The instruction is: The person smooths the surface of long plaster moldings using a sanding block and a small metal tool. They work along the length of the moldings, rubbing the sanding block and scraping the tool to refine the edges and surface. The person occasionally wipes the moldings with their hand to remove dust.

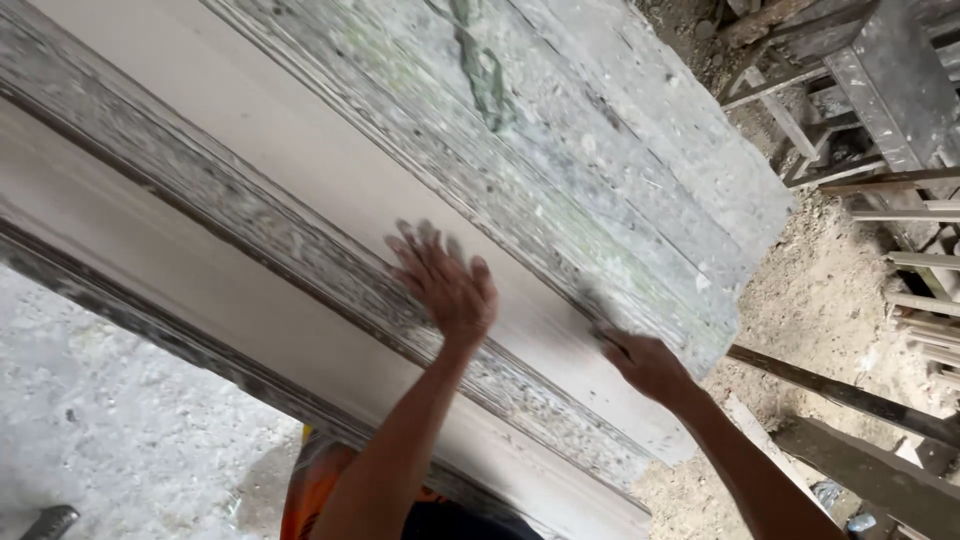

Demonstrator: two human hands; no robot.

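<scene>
Far left, the concrete floor is rough and pale, with a dark object of unclear kind at its lower edge. Across it runs the long stepped moulding, a cast piece with smooth pale bands alternating with gritty, speckled grey ridges, lying diagonally from upper left to lower right. Your left hand lies flat on one smooth band beside a speckled ridge, fingers spread and slightly blurred, palm down; that reads as steadying or feeling the surface while the other hand works. Below it, an orange garment shows at your waist. Further right, your right hand is closed around something dark and thin, likely a tool pressed to the same smooth band near the moulding's lower end; the fingers are curled together, but what exactly they grip you cannot tell from here, the tip being smeared by motion. A greenish streak marks the upper face. Right of the moulding lies loose sandy dirt, crossed by a dark plank, and timber frames stand stacked at the upper right corner.
</scene>
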